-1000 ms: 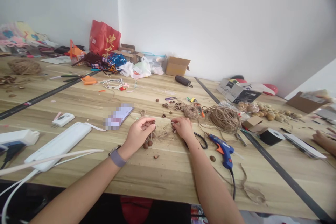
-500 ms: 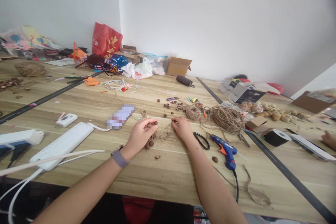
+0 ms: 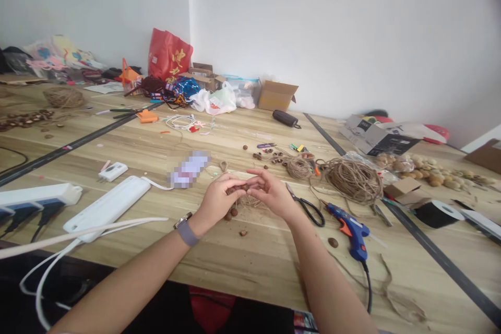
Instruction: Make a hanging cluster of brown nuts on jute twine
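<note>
My left hand [image 3: 219, 195] pinches a small round brown nut [image 3: 245, 187] between thumb and fingers above the table. From the other side my right hand [image 3: 270, 192] meets it, thumb and fingertips closed at the same nut. Part of the nut is hidden by the fingers. More brown nuts [image 3: 234, 212] hang or lie just below my left hand; I cannot tell which. Behind the hands a loop of twine [image 3: 224, 166] shows, and frayed twine [image 3: 252, 201] lies beneath my right hand. A piece of nutshell [image 3: 243, 233] sits on the wood nearer me.
Right of my arm lie black-handled scissors [image 3: 309, 209], a blue glue gun [image 3: 352, 229] and a twine coil [image 3: 354, 180]. A phone [image 3: 190, 169] and a white power strip [image 3: 107, 209] with cables are to the left. Nut pieces [image 3: 274, 156] and a small twine ball [image 3: 298, 168] lie beyond.
My right hand has left the frayed twine and moved left to meet my left hand at the nut. The scissors' blades are now uncovered. The whole view has shifted slightly.
</note>
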Demonstrator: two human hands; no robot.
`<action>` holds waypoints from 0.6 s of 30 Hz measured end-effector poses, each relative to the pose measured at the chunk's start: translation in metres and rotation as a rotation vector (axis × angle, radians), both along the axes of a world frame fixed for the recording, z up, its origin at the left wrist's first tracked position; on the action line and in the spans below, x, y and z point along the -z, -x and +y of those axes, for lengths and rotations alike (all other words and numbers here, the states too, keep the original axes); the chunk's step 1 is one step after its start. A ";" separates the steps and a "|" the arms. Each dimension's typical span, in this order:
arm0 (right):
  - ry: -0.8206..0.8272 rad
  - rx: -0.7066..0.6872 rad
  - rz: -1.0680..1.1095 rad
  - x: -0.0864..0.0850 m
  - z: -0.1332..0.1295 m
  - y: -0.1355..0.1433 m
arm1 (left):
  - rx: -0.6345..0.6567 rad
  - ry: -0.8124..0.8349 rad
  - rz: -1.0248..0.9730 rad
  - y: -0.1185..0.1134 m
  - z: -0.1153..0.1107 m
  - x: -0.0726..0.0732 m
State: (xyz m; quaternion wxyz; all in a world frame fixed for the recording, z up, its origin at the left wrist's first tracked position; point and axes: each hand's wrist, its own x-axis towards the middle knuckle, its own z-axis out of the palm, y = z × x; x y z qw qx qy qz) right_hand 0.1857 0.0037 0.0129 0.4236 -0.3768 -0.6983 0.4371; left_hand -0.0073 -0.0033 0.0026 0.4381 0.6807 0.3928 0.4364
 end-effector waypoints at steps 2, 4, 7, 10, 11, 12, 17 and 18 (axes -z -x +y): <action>0.005 0.018 0.002 -0.001 -0.001 0.001 | -0.002 0.014 0.004 0.000 0.000 -0.001; 0.027 0.030 0.027 -0.001 -0.002 0.002 | -0.015 0.010 0.014 0.001 0.000 -0.002; 0.081 0.035 0.105 -0.002 -0.003 0.005 | -0.031 0.008 0.016 0.001 0.001 -0.005; 0.141 0.047 0.194 -0.001 -0.003 0.008 | -0.069 -0.062 0.020 0.001 0.002 -0.007; 0.163 0.053 0.218 -0.001 -0.004 0.009 | -0.080 -0.098 0.025 0.001 0.002 -0.008; 0.185 0.057 0.239 -0.001 -0.004 0.010 | -0.087 -0.128 0.030 0.001 0.002 -0.009; 0.248 0.047 0.326 -0.001 -0.006 0.014 | -0.085 -0.182 0.074 0.001 0.001 -0.014; 0.248 0.041 0.342 -0.001 -0.006 0.015 | -0.090 -0.196 0.090 0.002 0.000 -0.015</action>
